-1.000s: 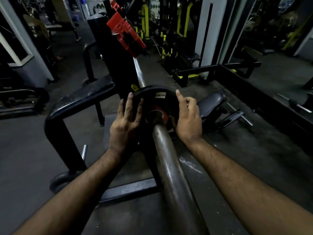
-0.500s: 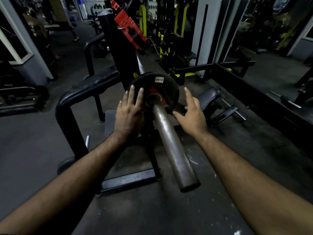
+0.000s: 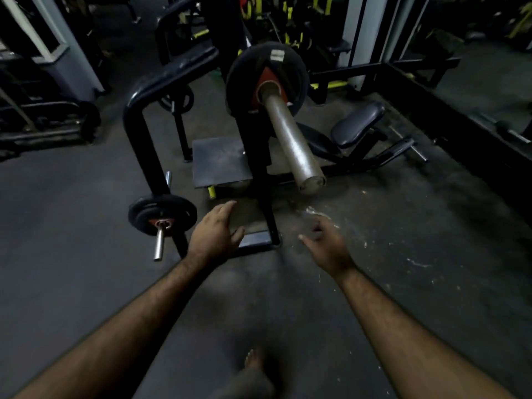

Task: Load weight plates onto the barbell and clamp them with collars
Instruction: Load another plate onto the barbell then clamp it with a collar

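Observation:
A black weight plate [image 3: 247,70] with a red hub sits far up the grey barbell sleeve [image 3: 290,139], which points toward me and ends bare. My left hand [image 3: 214,233] hangs below the sleeve's end, fingers loosely apart, holding nothing. My right hand [image 3: 324,244] is level with it on the other side, also holding nothing, somewhat blurred. Both hands are well clear of the plate and the sleeve. Low on the left, more black plates [image 3: 162,214] sit on a short chrome storage peg [image 3: 159,243]. No collar is visible.
A black rack upright [image 3: 256,156] stands under the plate. A black curved frame [image 3: 138,116] rises at left, a padded seat [image 3: 357,122] lies at right. My bare foot [image 3: 253,359] is on the dark rubber floor [image 3: 403,226].
Both hands have let go of the plate and dropped back toward me. The view has pulled away, so the sleeve's bare end and the floor plates now show.

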